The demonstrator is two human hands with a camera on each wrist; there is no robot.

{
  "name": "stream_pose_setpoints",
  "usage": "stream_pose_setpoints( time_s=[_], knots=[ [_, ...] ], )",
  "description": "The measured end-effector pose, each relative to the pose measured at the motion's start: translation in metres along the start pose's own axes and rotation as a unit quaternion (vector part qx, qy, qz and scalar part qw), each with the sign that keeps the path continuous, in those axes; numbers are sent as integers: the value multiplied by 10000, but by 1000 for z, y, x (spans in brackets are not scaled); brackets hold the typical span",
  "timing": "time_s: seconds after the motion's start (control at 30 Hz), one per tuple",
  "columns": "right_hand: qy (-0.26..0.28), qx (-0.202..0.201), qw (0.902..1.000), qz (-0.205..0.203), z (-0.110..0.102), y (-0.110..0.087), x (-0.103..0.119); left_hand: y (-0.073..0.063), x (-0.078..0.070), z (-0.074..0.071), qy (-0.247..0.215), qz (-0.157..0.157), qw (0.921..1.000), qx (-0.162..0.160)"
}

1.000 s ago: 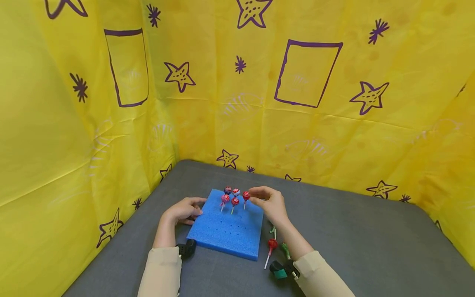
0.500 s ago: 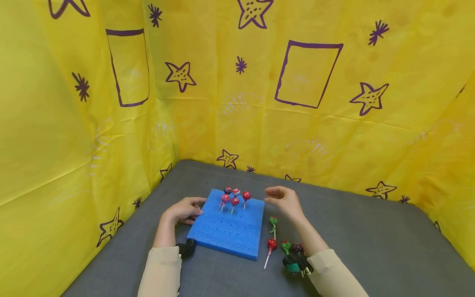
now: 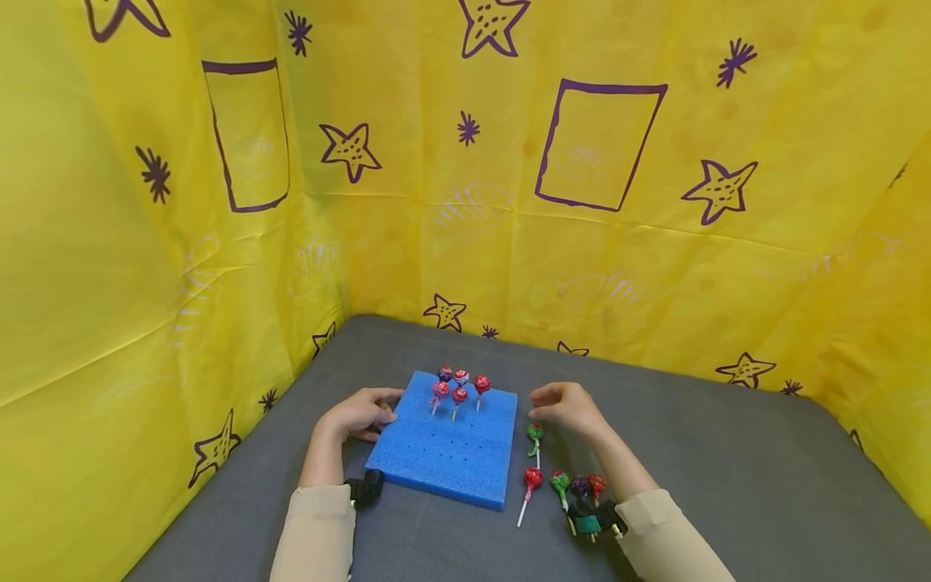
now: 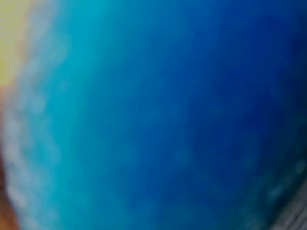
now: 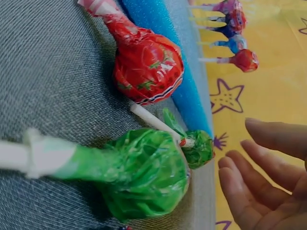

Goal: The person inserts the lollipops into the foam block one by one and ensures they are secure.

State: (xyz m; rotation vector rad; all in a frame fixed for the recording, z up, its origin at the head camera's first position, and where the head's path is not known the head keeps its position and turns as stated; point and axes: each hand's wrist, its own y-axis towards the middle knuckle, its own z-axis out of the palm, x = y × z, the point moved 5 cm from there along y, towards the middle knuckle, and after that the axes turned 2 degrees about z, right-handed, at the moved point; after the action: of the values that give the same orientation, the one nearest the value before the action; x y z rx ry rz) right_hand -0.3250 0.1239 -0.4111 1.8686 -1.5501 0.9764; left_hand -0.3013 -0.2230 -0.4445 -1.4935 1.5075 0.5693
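Note:
A blue foam board (image 3: pixel 444 457) with small holes lies on the table. Several wrapped lollipops stand upright in its far half, among them a red lollipop (image 3: pixel 482 383) at the right and a pink lollipop (image 3: pixel 440 390). My left hand (image 3: pixel 356 414) rests against the board's left edge; blurred blue foam (image 4: pixel 144 115) fills the left wrist view. Nothing is held by my right hand (image 3: pixel 570 406), its fingers loosely bent just beyond a green lollipop (image 3: pixel 535 432) lying right of the board. In the right wrist view, that green lollipop (image 5: pixel 199 148) lies near the fingertips.
Nearer me on the grey table (image 3: pixel 727 477) lie a red lollipop (image 3: pixel 533 478), another green lollipop (image 3: pixel 560 482), a purple lollipop (image 3: pixel 579 486) and an orange-red lollipop (image 3: pixel 596 484) close under my right wrist. A yellow patterned curtain (image 3: pixel 640 283) encloses the table's back and left.
My right hand has let go of the red lollipop, which now stands in the board, and moved right and toward me over the loose green lollipop. The left hand stays put.

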Motion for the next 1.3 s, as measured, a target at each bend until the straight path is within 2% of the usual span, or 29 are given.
stream_pose_setpoints(
  time_s=[0.2,0.53,0.73,1.03,1.3],
  knots=[
    [-44,274,9995,141,5,-1,-2,1,3,0,-9,-48,10000,-67],
    [-338,378,9972,551,8,-3,-7,2,5,0,-36,-56,9999,-136],
    [-369,499,9964,586,10,-5,-9,2,5,0,-53,-66,9999,-116],
    [-498,518,9957,578,11,-5,-9,0,1,0,55,19,10000,-50],
    [-628,316,9954,646,12,-6,-9,1,2,0,79,19,10000,-33]
  ],
)
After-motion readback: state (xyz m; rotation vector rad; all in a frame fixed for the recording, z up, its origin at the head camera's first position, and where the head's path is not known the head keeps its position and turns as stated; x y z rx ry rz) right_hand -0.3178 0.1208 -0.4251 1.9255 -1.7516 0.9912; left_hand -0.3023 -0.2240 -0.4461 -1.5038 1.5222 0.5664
